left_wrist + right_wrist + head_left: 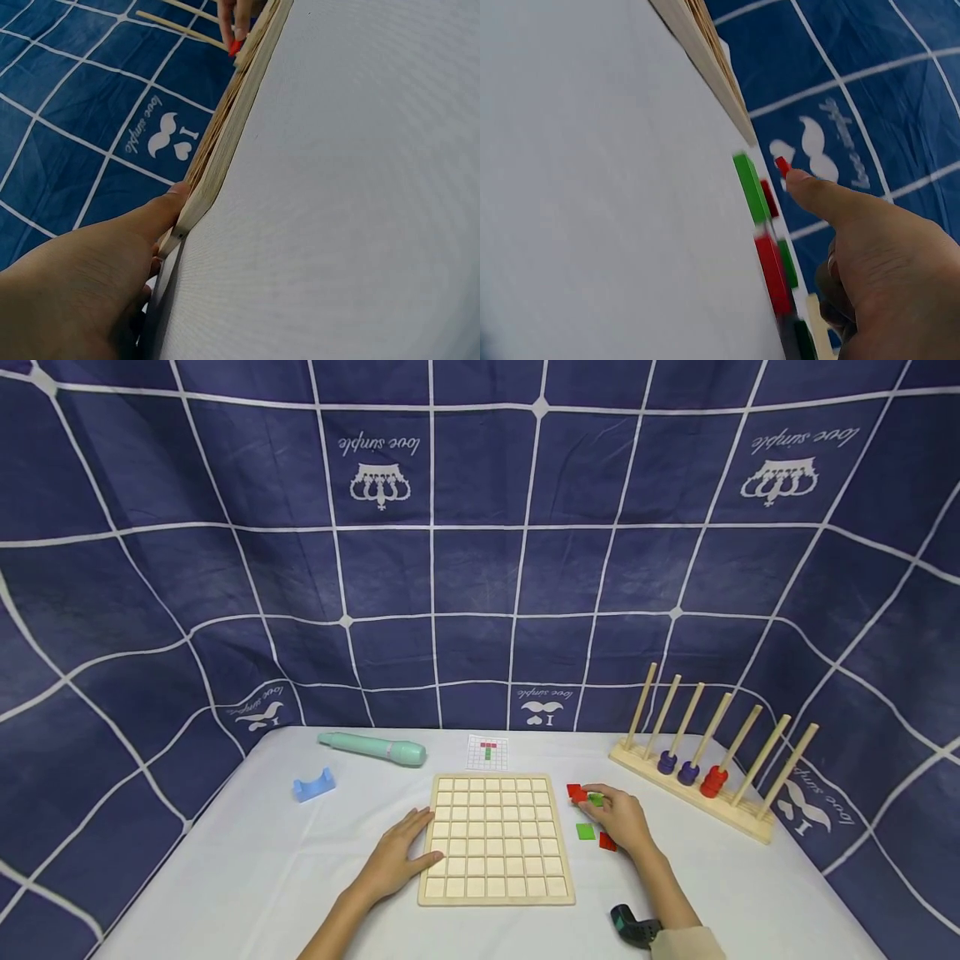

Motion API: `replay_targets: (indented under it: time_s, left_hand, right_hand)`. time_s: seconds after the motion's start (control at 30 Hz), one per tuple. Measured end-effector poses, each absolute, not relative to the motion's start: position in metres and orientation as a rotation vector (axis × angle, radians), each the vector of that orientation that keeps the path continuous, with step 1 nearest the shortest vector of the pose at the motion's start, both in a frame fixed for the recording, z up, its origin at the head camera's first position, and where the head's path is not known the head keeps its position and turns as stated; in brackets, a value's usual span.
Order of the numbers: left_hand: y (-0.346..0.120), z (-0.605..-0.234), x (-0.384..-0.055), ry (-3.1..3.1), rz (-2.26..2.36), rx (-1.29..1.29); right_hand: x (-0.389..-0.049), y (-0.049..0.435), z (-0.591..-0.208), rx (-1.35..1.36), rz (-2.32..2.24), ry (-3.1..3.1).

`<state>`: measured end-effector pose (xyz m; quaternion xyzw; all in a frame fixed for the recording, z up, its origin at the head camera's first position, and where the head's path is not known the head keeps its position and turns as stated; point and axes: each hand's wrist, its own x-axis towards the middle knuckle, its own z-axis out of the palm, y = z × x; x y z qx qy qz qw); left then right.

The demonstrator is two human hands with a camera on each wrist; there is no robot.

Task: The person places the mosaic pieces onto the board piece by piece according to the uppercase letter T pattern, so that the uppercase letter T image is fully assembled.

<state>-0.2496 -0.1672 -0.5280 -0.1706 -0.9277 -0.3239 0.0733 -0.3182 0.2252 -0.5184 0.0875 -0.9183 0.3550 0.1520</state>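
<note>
My left hand (397,856) rests at the left edge of a wooden grid board (497,899), its thumb and fingers touching the rim. The board's square cells hold no tiles. Right of the board, my right hand (621,820) pinches a red square tile (782,165) between thumb and fingers, raised above the table. Another red tile (573,788) lies just behind the held one in the head view. A green tile (597,799) is partly covered by the fingers. Nearer me lie a second green tile (585,832) and a red tile (607,842), close to the wrist.
A pattern card (487,752) with a red and green T shape lies behind the board. At the back right stands a wooden peg rack (690,793) with purple and red beads. A mint microphone-shaped object (375,747) and a blue holder (313,785) lie at left.
</note>
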Motion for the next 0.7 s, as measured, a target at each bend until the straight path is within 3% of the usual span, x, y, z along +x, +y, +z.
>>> replay_targets:
  time_s: [0.7]
  left_hand:
    - [-0.167, -0.527, -0.248, -2.770, -0.982, -0.527]
  right_hand:
    - [-0.317, 0.139, -0.524, 0.528, 1.077, -2.607]
